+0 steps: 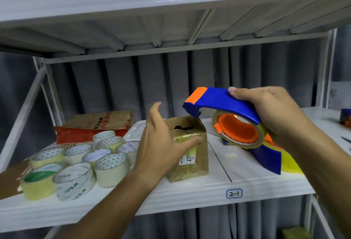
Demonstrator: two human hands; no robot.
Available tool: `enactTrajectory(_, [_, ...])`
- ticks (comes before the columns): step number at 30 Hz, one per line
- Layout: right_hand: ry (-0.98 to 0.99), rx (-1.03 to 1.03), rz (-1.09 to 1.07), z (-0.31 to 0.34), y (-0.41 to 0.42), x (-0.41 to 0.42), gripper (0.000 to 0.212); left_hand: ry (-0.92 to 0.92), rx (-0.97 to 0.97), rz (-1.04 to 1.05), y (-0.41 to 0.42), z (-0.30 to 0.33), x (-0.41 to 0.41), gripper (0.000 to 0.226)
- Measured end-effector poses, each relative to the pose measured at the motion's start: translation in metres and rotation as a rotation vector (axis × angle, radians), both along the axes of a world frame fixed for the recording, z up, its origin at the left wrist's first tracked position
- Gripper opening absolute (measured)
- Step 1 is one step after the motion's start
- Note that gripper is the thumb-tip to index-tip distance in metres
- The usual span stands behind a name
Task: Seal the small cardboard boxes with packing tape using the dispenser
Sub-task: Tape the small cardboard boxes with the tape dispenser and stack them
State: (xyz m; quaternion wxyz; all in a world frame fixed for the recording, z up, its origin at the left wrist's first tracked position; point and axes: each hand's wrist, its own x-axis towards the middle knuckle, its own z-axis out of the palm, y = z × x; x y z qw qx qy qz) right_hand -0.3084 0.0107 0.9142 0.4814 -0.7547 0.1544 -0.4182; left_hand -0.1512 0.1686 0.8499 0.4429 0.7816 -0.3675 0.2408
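A small cardboard box [197, 163] stands on the white shelf [237, 180], wrapped in shiny tape, with a white label on its front. My left hand [161, 144] lies against the box's left side, thumb pressed on the front face and fingers raised above the top. To the right, my right hand [273, 111] grips a blue and orange tape dispenser [228, 104] holding a yellowish tape roll. The dispenser's front end touches the box's top right corner.
Several rolls of clear tape [79, 164] crowd the shelf's left part. Behind them lies a brown and red paper bag [95, 125] and a white tray [134, 132]. A shelf board [171, 11] hangs close overhead. A label reading 2-1 [234, 193] marks the front edge.
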Motion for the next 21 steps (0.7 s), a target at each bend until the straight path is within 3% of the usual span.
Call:
enactTrajectory(9, [-0.024,0.029,-0.026,-0.001,0.009,0.0,0.04,0.003,-0.121,0.176,-0.031,-0.002,-0.002,0.129])
enactTrajectory(21, [-0.06,0.06,-0.054,-0.003,0.018,0.003,0.038,0.101,-0.161,0.128,-0.034,-0.008,-0.001,0.099])
